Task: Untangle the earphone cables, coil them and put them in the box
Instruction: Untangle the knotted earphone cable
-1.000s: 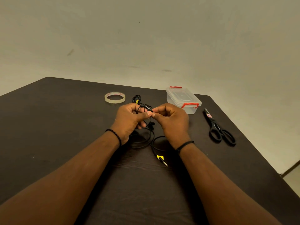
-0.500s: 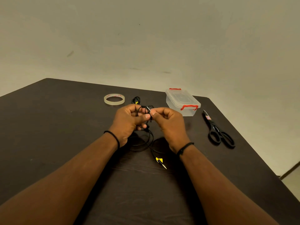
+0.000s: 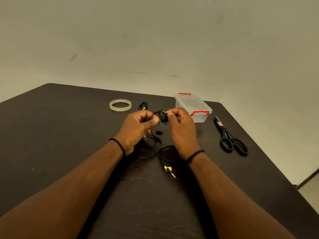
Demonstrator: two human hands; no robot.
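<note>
Fingers (image 3: 155, 120) of both hands pinch tangled earphone cable (image 3: 162, 116).

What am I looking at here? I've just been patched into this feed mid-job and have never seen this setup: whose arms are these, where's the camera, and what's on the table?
There is no machine here. The arms belong to a person, and the single camera sits on their head, looking forward and down, so the view is theirs.

Both hands are raised over a dark table. The left hand and right hand each pinch a knot of tangled black earphone cable between them. The rest of the cable hangs down in loops onto the table, ending in a jack plug with a yellow tag.

Also on the table: a roll of clear tape, a second small black cable bundle, a clear plastic box with red clips and its lid on, and black scissors.
</note>
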